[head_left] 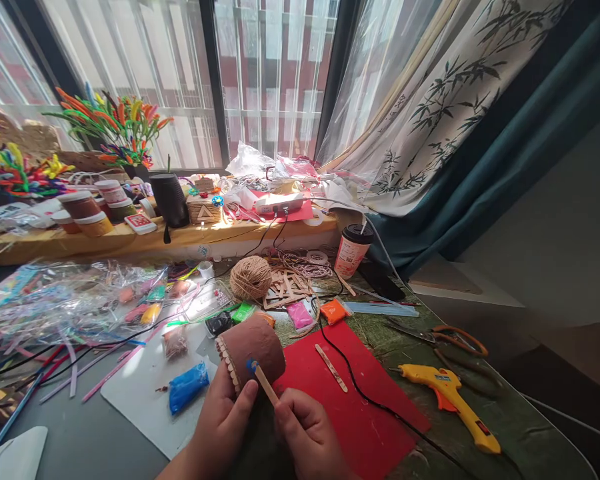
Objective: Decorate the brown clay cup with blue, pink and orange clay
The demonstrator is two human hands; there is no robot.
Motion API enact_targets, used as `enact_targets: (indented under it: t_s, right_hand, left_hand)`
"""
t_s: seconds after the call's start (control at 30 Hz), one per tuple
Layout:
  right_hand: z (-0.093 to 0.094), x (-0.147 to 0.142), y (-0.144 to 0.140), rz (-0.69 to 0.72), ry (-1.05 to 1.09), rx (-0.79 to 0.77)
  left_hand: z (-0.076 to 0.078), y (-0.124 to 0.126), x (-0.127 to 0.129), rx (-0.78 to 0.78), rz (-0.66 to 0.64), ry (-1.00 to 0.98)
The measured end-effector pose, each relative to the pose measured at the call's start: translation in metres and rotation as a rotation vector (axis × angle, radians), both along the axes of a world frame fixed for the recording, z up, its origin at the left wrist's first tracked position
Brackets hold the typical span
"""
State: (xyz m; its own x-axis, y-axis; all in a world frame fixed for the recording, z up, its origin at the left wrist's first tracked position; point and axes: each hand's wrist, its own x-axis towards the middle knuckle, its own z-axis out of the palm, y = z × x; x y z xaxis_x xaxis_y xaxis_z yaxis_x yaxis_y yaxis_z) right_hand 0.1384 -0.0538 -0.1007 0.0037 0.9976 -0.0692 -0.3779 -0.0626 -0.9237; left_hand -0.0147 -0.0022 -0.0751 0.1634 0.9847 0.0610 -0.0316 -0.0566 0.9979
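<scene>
- My left hand [225,420] cupped the brown clay cylinder [253,347] from below, thumb pressed against its face, low at the near edge of the counter [520,413].
- My right hand [307,433] was closed in a pinch around a wooden stick [266,383], whose tip met a small blue dot [253,365] of clay on the cylinder's face.
- A row of pale stick ends ran down the cylinder's left rim.
- Just right of it lay a red sheet [360,407] with a second craft stick [331,367] on it and a black cord [370,400] crossing it.
- Left of the cylinder, a blue clay packet [188,387] sat on a white board [140,393].
- Farther right lay a yellow glue gun [450,397], with scissors [450,337] just beyond.
- Behind the cylinder were a ball of twine [251,278], pink and orange clay packets, and a takeaway cup [353,249].
- On the window ledge [145,243] stood jars and a pot of colourful pipe cleaners [115,127].
</scene>
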Motion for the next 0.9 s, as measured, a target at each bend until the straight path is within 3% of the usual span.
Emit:
enact_targets:
  t_s: [0.27, 0.57, 0.9]
  right_hand:
    - [0.014, 0.003, 0.003, 0.021, -0.209, 0.049]
    - [0.015, 0.001, 0.001, 0.027, -0.167, 0.028]
    - [0.014, 0.003, 0.004, -0.019, -0.081, -0.041]
  left_hand:
    - [0.004, -0.005, 0.01, -0.06, 0.063, -0.1]
    - [0.013, -0.009, 0.015, -0.076, 0.063, -0.128]
    - [-0.002, 0.001, 0.002, -0.083, -0.036, -0.052]
